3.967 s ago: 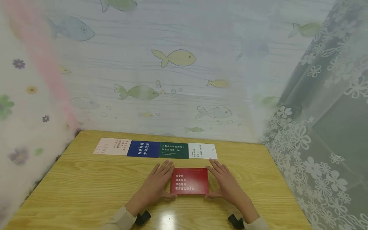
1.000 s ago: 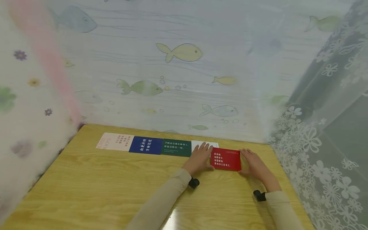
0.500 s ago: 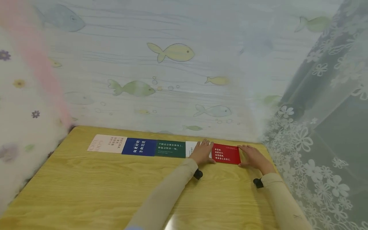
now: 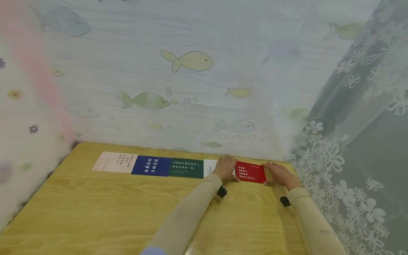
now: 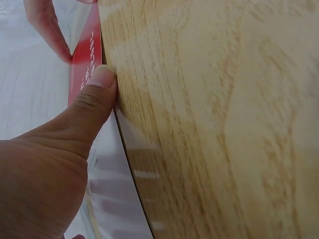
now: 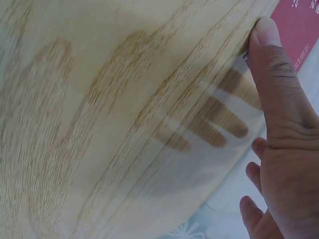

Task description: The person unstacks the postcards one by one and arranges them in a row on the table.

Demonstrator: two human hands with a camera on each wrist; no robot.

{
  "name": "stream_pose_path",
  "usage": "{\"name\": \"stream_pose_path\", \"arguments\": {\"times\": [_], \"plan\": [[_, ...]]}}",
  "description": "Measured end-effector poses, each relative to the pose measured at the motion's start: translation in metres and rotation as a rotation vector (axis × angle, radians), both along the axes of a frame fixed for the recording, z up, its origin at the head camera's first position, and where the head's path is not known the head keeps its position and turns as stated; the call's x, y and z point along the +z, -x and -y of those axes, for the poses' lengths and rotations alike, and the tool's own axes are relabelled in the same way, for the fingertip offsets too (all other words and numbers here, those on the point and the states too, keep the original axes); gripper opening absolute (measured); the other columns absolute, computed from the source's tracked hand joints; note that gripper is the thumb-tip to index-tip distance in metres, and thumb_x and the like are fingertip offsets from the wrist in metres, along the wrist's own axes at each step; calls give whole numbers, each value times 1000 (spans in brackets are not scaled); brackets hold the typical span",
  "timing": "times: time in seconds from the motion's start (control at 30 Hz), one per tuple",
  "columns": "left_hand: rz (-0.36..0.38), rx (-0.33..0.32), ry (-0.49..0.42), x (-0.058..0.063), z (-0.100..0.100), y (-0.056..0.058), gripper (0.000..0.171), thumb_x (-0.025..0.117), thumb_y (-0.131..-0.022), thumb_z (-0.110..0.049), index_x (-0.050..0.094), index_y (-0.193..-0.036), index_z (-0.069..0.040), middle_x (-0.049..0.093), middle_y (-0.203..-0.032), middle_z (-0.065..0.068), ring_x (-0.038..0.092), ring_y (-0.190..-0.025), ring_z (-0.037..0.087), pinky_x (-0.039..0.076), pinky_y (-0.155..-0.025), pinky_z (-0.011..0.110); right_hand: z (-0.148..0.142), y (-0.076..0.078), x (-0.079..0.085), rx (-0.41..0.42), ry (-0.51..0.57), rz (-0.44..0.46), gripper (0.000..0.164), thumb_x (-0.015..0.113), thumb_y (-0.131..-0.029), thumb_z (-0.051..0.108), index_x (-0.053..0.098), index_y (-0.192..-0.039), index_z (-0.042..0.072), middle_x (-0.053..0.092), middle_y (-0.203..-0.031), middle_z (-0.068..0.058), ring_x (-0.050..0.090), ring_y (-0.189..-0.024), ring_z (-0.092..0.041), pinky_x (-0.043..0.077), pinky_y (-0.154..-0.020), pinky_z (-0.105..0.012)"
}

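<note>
A red card (image 4: 250, 171) with white writing lies at the right end of a row of cards, against the white card (image 4: 208, 166). My left hand (image 4: 225, 169) rests over the white card, fingers extended, its thumb (image 5: 99, 87) touching the red card's lower left corner. On the other side, my right hand (image 4: 280, 174) touches the red card's right edge. Its thumb (image 6: 271, 55) is at the lower corner and its fingers reach the upper corner; the other fingers spread loosely. Most of the white card is hidden under my left hand.
Left of the white card lie a green card (image 4: 186, 168), a blue card (image 4: 151, 165) and a pale pink card (image 4: 115, 162) along the back of the wooden table (image 4: 95, 209). A fish-patterned curtain (image 4: 178, 117) hangs behind; lace fabric (image 4: 347, 198) borders the right side.
Both hands have moved the red card from the front middle to the right and back, beside the white card. Over the last half second, hands and card have hardly moved.
</note>
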State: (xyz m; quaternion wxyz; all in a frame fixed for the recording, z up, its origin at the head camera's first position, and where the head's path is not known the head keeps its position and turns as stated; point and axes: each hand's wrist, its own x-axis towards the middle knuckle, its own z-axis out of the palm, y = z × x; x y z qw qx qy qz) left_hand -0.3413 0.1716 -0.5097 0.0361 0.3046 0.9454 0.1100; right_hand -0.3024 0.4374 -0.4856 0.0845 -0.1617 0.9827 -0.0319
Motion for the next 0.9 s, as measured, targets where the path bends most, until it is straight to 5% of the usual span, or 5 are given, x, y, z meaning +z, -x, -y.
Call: {"name": "stream_pose_path", "arguments": {"times": [0.37, 0.9], "plan": [[38, 33, 22, 4, 3, -2, 89, 68, -68, -64, 42, -140, -18, 36, -147, 4, 21, -141, 26, 21, -113, 49, 2, 9, -3, 25, -24, 19, 83, 77, -73, 38, 41, -139, 2, 41, -137, -30, 36, -124, -50, 33, -97, -65], [31, 19, 116, 7, -1, -1, 94, 61, -69, -71, 37, -143, -20, 29, -152, 1, 22, -140, 23, 25, -112, 45, 2, 13, -2, -88, -92, 96, 85, 76, -75, 40, 37, -142, 6, 37, -141, -28, 29, -128, -51, 29, -99, -66]]}}
